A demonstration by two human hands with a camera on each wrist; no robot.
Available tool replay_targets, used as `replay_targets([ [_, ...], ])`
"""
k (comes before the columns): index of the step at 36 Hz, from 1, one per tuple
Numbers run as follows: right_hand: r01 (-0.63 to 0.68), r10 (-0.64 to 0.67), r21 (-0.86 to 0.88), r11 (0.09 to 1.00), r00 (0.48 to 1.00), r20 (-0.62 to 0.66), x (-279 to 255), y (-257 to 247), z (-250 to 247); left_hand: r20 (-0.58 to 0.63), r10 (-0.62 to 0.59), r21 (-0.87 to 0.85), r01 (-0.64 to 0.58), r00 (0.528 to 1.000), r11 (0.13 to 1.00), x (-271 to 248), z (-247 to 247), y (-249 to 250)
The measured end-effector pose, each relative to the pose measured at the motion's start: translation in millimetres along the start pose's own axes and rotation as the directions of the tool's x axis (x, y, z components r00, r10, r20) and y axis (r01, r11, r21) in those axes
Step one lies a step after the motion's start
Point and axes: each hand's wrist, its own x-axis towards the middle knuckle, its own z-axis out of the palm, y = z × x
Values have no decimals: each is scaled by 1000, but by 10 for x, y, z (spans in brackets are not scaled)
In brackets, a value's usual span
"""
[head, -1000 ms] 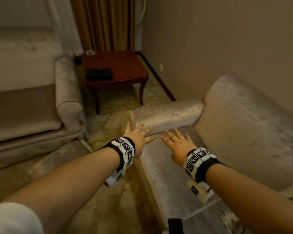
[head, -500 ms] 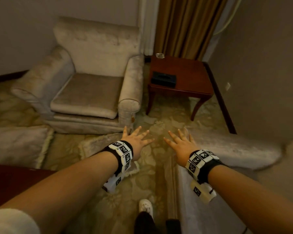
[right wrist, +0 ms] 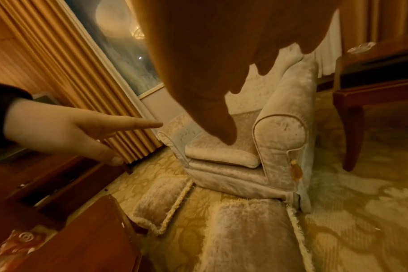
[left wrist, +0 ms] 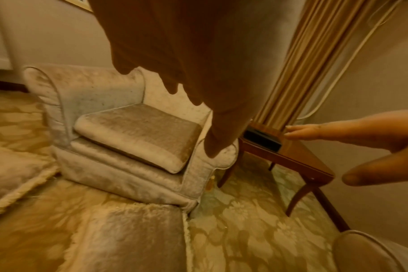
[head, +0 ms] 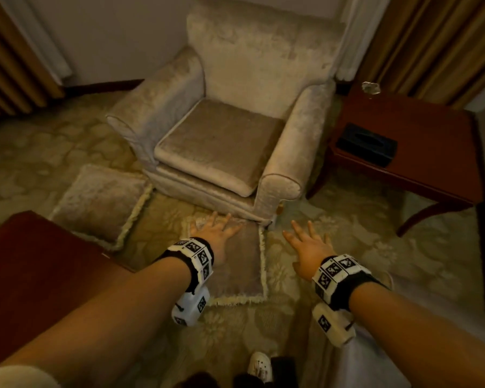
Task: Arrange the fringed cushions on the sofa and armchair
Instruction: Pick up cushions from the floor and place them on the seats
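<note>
Two pale velvet cushions w/ cream fringe lie on the patterned carpet (head: 53,152), neither placed yet. The nearer cushion (head: 238,264) sits centre-bottom of the head view, its far edge against the front of the cream velvet armchair (head: 235,107); the second cushion (head: 98,200) is at centre-left, just beside the armchair's front corner.

The left hand (head: 216,233) hovers over the nearer cushion, fingers spread wide and straight, holding nothing; whether it touches the fabric can't be told. The right hand (head: 308,247) is to the right of that cushion over carpet, fingers likewise wide, empty.

Armchair seat is bare. Only a rounded pale arm at lower right of the left-wrist view, prob. the sofa, shows. Judged progress: early, nothing arranged as far as visible; both floor cushions remain to lift and set. The dark wooden side table (head: 420,141) at right carries a black box (head: 366,142).
</note>
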Motion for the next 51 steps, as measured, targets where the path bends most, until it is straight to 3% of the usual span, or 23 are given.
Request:
replay_targets([
  [5, 11, -13, 40, 999, 998, 55, 508, -189, -47, 37, -60, -78, 63, 998, 995, 234, -43, -495],
  [14, -130, 110, 164, 978, 986, 127, 1328, -472, 13, 82, -59, -204, 75, 995, 976, 645, 82, -1251],
  [29, -269, 211, 275, 923, 952, 221, 2365, -372, 443, 170, -128, -281, 173, 977, 944, 1699, 372, -1815],
  [36, -313, 230, 375, 873, 940, 251, 3185, -208, 1021, 188, -215, -318, 267, 958, 910, 2424, 889, -2082],
  [44, -183, 98, 222, 958, 933, 347, 4067, -148, 1899, 257, -271, -333, 349, 928, 876, 3333, 1641, -2145],
  [51, -245, 146, 300, 922, 938, 316, 4787, 3, 2588, 263, -310, -332, 387, 914, 860, 4156, 2214, -2214],
])
